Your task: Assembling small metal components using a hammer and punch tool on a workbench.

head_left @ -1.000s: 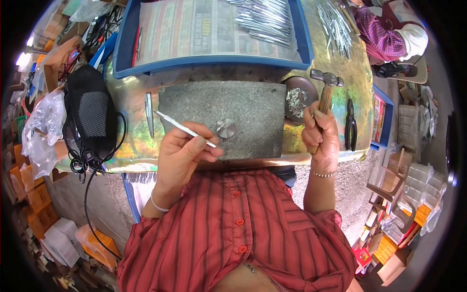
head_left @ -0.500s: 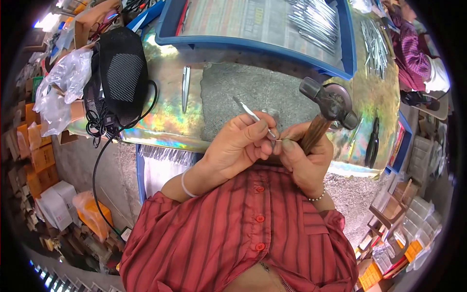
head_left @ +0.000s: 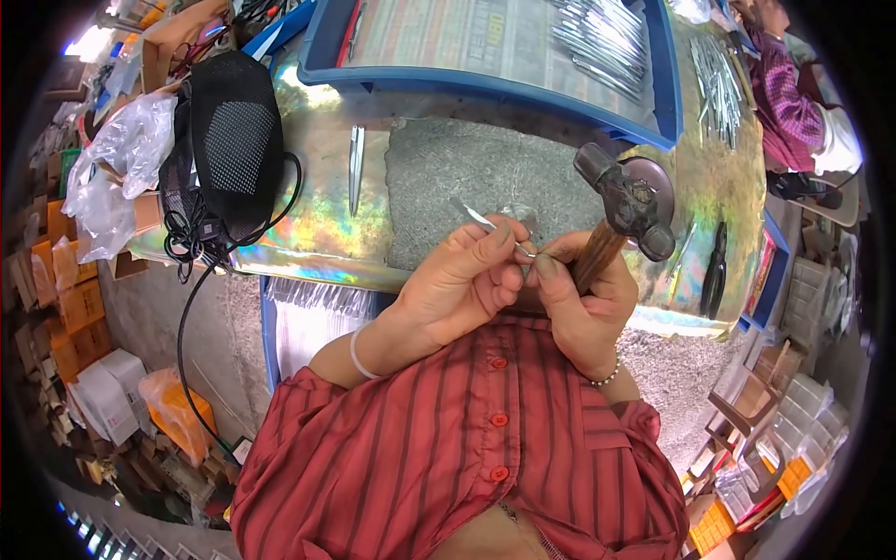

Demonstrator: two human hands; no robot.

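Slim silver tweezers point(head_left: 478, 218) slant between the fingers of my left hand point(head_left: 457, 280), their far tip over the grey stone slab point(head_left: 457, 159). The fingertips of my right hand point(head_left: 593, 303) meet the near end of the tweezers in a pinch. A ball-peen hammer point(head_left: 605, 250) is also in my right hand, its wooden handle tucked between thumb and palm and its dark head up over the slab's right side. Whatever small part lies between the touching fingertips is mostly hidden.
A blue tray point(head_left: 495, 91) with several silver tweezers point(head_left: 602, 42) stands at the back. Another pair of tweezers point(head_left: 356, 173) lies left of the slab, near a black mesh bag point(head_left: 233, 140). Black-handled pliers point(head_left: 715, 271) lie at right. Another person's sleeve point(head_left: 793, 103) shows far right.
The tweezers have turned slightly in my left fingers, and my right fingertips have shifted a little left along their near end. The hammer head has dipped slightly.
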